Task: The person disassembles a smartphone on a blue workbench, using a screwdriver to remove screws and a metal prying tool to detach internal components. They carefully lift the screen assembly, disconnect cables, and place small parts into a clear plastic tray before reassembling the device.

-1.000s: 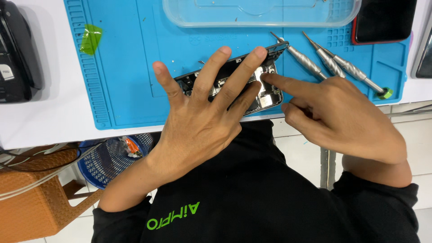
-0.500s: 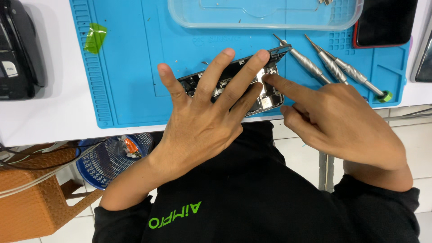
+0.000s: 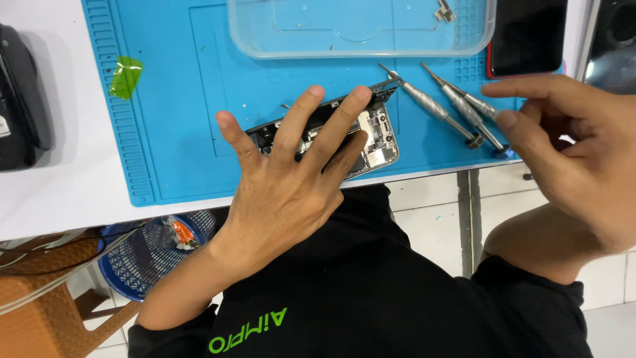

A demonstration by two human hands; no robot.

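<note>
An opened phone (image 3: 381,136) with its inner metal parts showing lies near the front edge of a blue work mat (image 3: 179,119). My left hand (image 3: 291,179) rests flat on it with fingers spread, holding it down. My right hand (image 3: 576,146) hovers at the right, off the phone, with thumb and forefinger slightly apart and nothing visible between them. Its fingertips are just above the handles of three silver screwdrivers (image 3: 434,109) lying side by side on the mat.
A clear plastic tray (image 3: 361,30) sits at the back of the mat. A dark phone (image 3: 530,33) lies at the back right, a green scrap (image 3: 126,76) at the left. A black device (image 3: 20,99) is on the white table. A blue basket (image 3: 152,248) stands below.
My right hand has lifted off the phone and moved right, above the screwdriver handles. My left hand stays flat on the phone.
</note>
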